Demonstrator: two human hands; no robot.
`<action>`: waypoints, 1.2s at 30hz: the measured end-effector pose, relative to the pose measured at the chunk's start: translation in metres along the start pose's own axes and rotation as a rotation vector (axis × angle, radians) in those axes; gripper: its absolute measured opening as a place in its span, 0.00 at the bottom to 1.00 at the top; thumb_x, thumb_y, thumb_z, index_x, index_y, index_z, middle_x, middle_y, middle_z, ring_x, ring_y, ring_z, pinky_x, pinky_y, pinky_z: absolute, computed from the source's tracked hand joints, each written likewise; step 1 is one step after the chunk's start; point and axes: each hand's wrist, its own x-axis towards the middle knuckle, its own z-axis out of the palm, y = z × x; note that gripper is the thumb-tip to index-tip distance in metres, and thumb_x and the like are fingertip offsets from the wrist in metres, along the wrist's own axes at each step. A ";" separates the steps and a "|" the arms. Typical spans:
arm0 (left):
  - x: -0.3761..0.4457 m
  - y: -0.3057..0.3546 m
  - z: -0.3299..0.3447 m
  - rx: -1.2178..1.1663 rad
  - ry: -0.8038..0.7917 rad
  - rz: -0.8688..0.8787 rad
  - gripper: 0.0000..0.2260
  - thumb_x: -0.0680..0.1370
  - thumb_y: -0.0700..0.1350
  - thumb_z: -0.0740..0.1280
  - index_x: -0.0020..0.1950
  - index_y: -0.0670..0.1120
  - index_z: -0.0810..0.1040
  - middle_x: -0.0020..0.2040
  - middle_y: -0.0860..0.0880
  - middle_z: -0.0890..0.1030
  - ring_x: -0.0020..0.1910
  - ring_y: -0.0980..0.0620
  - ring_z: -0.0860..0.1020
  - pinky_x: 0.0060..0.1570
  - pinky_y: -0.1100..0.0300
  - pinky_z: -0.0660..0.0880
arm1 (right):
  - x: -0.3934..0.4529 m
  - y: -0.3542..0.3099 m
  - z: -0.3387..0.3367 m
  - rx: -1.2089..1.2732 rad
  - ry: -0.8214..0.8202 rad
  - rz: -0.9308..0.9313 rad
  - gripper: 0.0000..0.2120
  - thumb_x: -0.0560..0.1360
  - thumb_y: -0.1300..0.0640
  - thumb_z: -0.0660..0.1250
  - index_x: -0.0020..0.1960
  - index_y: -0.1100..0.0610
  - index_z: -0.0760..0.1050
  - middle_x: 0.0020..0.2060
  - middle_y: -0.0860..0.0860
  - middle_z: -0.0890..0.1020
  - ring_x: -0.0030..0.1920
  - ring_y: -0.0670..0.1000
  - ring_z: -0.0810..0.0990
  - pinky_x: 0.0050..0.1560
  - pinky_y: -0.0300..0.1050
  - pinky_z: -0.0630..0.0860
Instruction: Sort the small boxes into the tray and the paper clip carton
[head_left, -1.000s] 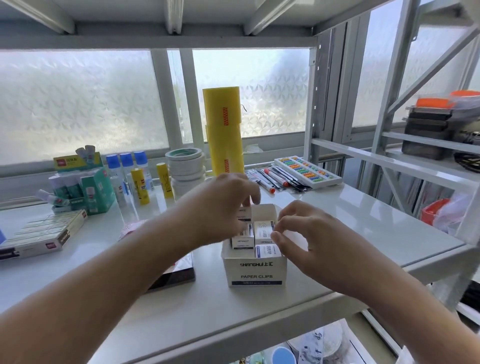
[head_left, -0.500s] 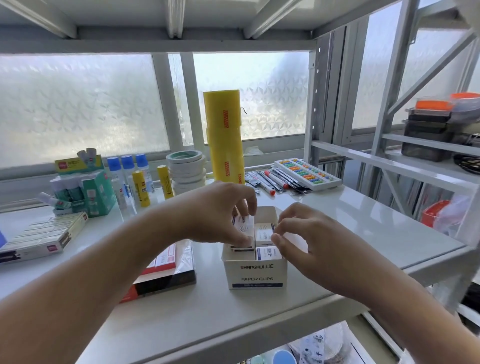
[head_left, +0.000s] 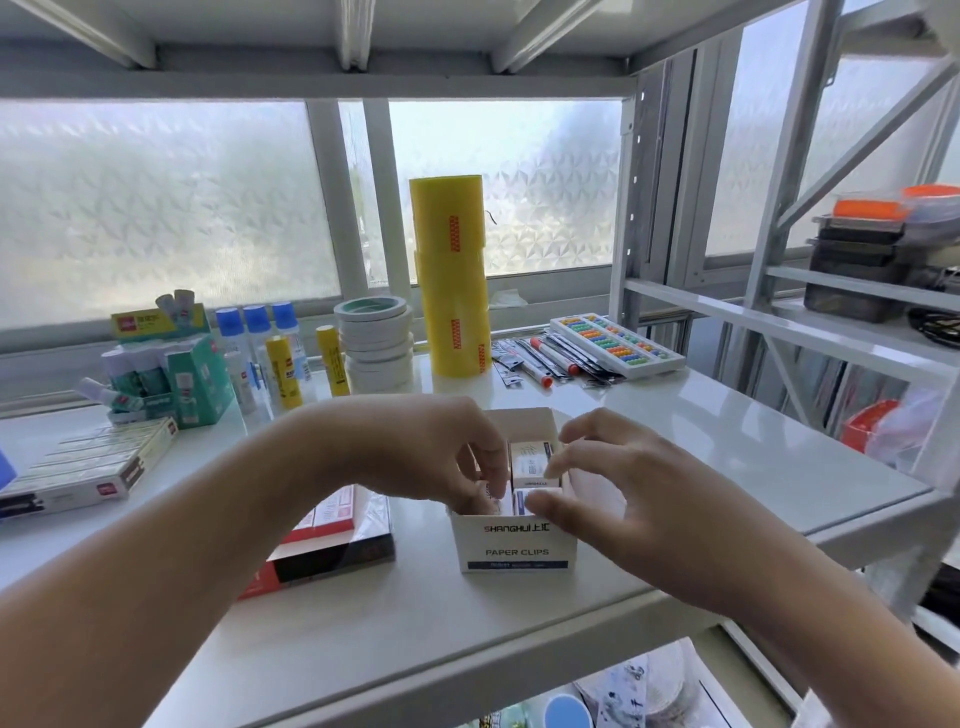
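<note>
Working at the white shelf (head_left: 727, 447), we have the paper clip carton (head_left: 514, 545) standing open near its front edge. Our left hand (head_left: 415, 447) has sunk deeper than a moment ago, fingertips pinched on a small box (head_left: 491, 493) at the carton's left side, seemingly seating it. Our right hand (head_left: 618, 483) stays loosely curled, holding nothing, fingertips touching the packed boxes (head_left: 530, 457). That row looks nearly full.

Both forearms bare; each grip ungloved, ringless.

bright daylight | backlit by frosted window (head_left: 156, 208) | edges bowed | corners perhaps soft
</note>
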 end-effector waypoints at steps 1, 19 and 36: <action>-0.001 -0.001 -0.001 -0.020 -0.011 0.005 0.07 0.75 0.47 0.72 0.53 0.52 0.83 0.52 0.56 0.84 0.53 0.59 0.80 0.53 0.62 0.77 | -0.003 -0.001 0.000 -0.016 -0.005 -0.006 0.28 0.69 0.24 0.55 0.57 0.41 0.77 0.61 0.36 0.71 0.61 0.38 0.71 0.61 0.43 0.71; 0.045 0.004 0.021 0.174 0.296 0.039 0.09 0.74 0.51 0.71 0.53 0.53 0.84 0.50 0.52 0.83 0.49 0.50 0.80 0.49 0.53 0.79 | 0.005 -0.004 -0.002 -0.068 -0.060 -0.134 0.18 0.70 0.33 0.66 0.46 0.45 0.84 0.49 0.35 0.80 0.59 0.40 0.71 0.57 0.44 0.73; 0.015 0.016 0.020 0.104 0.117 0.019 0.09 0.75 0.49 0.71 0.52 0.49 0.86 0.47 0.53 0.87 0.47 0.53 0.83 0.47 0.54 0.82 | 0.002 -0.001 0.003 -0.050 -0.033 -0.128 0.13 0.71 0.37 0.68 0.46 0.44 0.82 0.52 0.38 0.81 0.58 0.43 0.73 0.58 0.44 0.72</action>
